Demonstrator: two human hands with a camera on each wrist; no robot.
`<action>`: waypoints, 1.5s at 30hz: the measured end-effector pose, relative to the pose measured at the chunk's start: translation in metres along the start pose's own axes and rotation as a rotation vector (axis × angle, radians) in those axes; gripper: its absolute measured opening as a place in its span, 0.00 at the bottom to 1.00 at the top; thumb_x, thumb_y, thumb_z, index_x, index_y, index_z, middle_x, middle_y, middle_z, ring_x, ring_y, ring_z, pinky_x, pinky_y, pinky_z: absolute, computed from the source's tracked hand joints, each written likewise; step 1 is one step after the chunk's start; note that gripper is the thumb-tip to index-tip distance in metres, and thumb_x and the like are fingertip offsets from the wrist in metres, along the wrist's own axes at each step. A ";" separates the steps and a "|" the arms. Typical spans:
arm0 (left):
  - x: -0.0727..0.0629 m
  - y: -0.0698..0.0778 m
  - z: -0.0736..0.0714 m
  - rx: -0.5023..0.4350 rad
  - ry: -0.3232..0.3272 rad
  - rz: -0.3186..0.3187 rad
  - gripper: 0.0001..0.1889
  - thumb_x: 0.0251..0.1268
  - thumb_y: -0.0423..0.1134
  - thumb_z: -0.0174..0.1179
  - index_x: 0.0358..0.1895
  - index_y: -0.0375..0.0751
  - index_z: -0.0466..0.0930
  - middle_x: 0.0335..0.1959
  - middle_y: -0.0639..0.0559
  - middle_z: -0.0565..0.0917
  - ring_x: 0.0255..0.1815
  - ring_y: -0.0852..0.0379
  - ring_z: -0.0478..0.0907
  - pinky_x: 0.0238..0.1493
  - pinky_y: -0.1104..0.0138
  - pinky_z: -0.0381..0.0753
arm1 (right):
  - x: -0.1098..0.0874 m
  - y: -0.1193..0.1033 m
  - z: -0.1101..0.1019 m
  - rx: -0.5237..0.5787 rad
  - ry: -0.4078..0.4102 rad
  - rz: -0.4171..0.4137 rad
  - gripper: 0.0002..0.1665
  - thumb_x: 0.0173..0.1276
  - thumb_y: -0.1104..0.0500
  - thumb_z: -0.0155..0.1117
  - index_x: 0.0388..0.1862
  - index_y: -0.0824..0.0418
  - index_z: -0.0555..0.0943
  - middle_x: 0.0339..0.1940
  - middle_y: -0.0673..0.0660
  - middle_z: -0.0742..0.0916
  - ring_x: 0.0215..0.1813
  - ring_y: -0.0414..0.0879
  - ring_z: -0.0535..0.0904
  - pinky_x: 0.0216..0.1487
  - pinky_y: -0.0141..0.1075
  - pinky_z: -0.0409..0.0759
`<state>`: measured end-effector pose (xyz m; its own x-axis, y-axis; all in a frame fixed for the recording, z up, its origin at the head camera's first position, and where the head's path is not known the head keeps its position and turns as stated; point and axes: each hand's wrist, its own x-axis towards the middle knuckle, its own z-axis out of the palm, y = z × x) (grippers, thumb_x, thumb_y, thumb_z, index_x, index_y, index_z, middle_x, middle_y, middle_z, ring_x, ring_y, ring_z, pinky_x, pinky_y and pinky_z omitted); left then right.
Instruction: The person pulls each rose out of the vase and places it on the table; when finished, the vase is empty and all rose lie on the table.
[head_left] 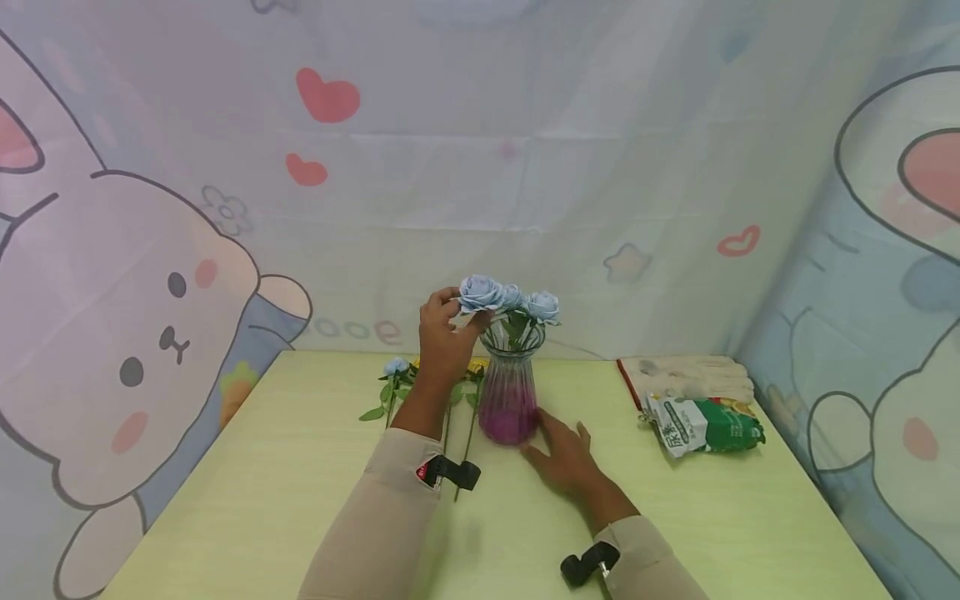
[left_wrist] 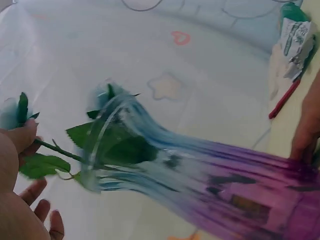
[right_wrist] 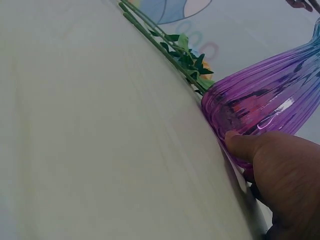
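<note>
A ribbed glass vase (head_left: 508, 400), purple at the base and pale blue toward its flared rim, stands upright on the table. Light-blue artificial roses (head_left: 542, 307) rise from its mouth. My left hand (head_left: 447, 337) is at the upper left of the vase, pinching one blue rose (head_left: 480, 293) by its green stem just under the bloom. In the left wrist view that stem (left_wrist: 60, 151) leads down through the rim. Low on the vase's right side, my right hand (head_left: 566, 457) holds the base, its thumb (right_wrist: 240, 145) against the purple glass and its other fingers partly hidden.
Left of the vase, several stemmed flowers (head_left: 390, 387), blue and yellow, lie on the table (head_left: 255, 500), partly behind my left arm. A green and white packet (head_left: 708, 427) and pale gloves (head_left: 690, 377) lie at the right. A printed cloth (head_left: 525, 192) hangs behind.
</note>
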<state>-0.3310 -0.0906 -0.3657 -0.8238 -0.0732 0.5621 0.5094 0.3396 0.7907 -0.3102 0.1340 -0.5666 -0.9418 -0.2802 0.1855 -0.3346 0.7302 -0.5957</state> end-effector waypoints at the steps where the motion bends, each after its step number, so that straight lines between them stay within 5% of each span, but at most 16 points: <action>1: 0.002 0.002 -0.003 0.000 0.014 0.010 0.16 0.81 0.40 0.68 0.60 0.33 0.89 0.71 0.36 0.77 0.73 0.34 0.74 0.63 0.40 0.83 | 0.000 0.000 0.000 0.002 0.004 -0.001 0.46 0.82 0.46 0.66 0.88 0.65 0.63 0.85 0.65 0.74 0.86 0.64 0.69 0.84 0.76 0.43; 4: 0.007 0.009 -0.012 -0.009 0.023 0.008 0.18 0.87 0.43 0.59 0.64 0.34 0.85 0.68 0.36 0.78 0.57 0.36 0.88 0.50 0.49 0.90 | 0.000 -0.001 -0.001 0.003 0.013 0.000 0.45 0.81 0.47 0.66 0.87 0.65 0.64 0.84 0.65 0.74 0.86 0.64 0.69 0.84 0.76 0.43; 8: 0.011 0.016 -0.020 -0.050 0.001 -0.090 0.22 0.93 0.50 0.48 0.66 0.36 0.80 0.64 0.37 0.83 0.38 0.38 0.94 0.36 0.61 0.92 | 0.000 -0.001 -0.001 0.001 0.008 0.006 0.45 0.81 0.47 0.67 0.87 0.65 0.64 0.84 0.65 0.74 0.86 0.64 0.69 0.84 0.76 0.44; 15: 0.013 0.018 -0.025 -0.231 -0.078 -0.235 0.27 0.94 0.54 0.43 0.70 0.31 0.71 0.55 0.27 0.88 0.43 0.41 0.96 0.43 0.64 0.94 | 0.000 -0.001 0.000 0.008 0.013 -0.007 0.45 0.81 0.47 0.67 0.87 0.66 0.64 0.84 0.66 0.75 0.85 0.65 0.70 0.83 0.77 0.44; 21: 0.011 0.015 -0.034 -0.395 -0.138 -0.322 0.24 0.85 0.36 0.61 0.73 0.39 0.62 0.60 0.25 0.87 0.54 0.43 0.94 0.56 0.64 0.92 | 0.001 0.000 0.002 0.000 0.015 -0.021 0.46 0.81 0.46 0.67 0.87 0.66 0.64 0.84 0.65 0.74 0.85 0.64 0.70 0.83 0.77 0.44; 26: 0.007 0.012 -0.033 -0.479 -0.063 -0.358 0.35 0.78 0.29 0.67 0.78 0.41 0.56 0.62 0.28 0.88 0.44 0.58 0.95 0.53 0.64 0.93 | 0.001 0.000 0.001 -0.005 0.013 -0.016 0.46 0.80 0.47 0.67 0.87 0.65 0.64 0.84 0.65 0.74 0.85 0.64 0.70 0.83 0.77 0.44; 34: 0.002 -0.006 -0.020 -0.738 0.061 -0.439 0.38 0.80 0.32 0.66 0.84 0.41 0.55 0.45 0.56 0.93 0.39 0.61 0.93 0.48 0.69 0.91 | -0.001 -0.002 -0.001 0.003 -0.006 -0.007 0.46 0.81 0.47 0.66 0.88 0.65 0.62 0.85 0.65 0.73 0.86 0.65 0.68 0.84 0.76 0.42; 37: 0.002 -0.008 -0.012 -0.794 0.116 -0.417 0.32 0.81 0.34 0.66 0.76 0.42 0.57 0.44 0.54 0.93 0.39 0.59 0.93 0.46 0.68 0.92 | 0.001 0.002 0.001 -0.010 0.003 -0.012 0.47 0.81 0.44 0.65 0.88 0.65 0.63 0.85 0.65 0.73 0.86 0.64 0.69 0.84 0.77 0.43; 40: 0.002 -0.009 -0.004 -0.840 0.192 -0.365 0.22 0.80 0.32 0.66 0.55 0.47 0.57 0.42 0.52 0.94 0.37 0.57 0.94 0.46 0.65 0.93 | 0.002 0.004 0.001 -0.020 0.005 -0.015 0.47 0.82 0.43 0.65 0.88 0.65 0.63 0.85 0.65 0.74 0.86 0.64 0.69 0.83 0.77 0.44; 45: 0.001 -0.013 0.005 -0.902 0.273 -0.296 0.23 0.78 0.24 0.63 0.35 0.46 0.57 0.42 0.51 0.93 0.37 0.57 0.92 0.48 0.67 0.92 | 0.001 0.003 0.001 -0.007 -0.004 -0.008 0.47 0.82 0.44 0.65 0.88 0.65 0.63 0.85 0.65 0.74 0.86 0.64 0.69 0.83 0.77 0.43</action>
<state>-0.3399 -0.0909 -0.3764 -0.9207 -0.2926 0.2583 0.3840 -0.5609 0.7334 -0.3120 0.1346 -0.5690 -0.9390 -0.2886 0.1872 -0.3424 0.7323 -0.5886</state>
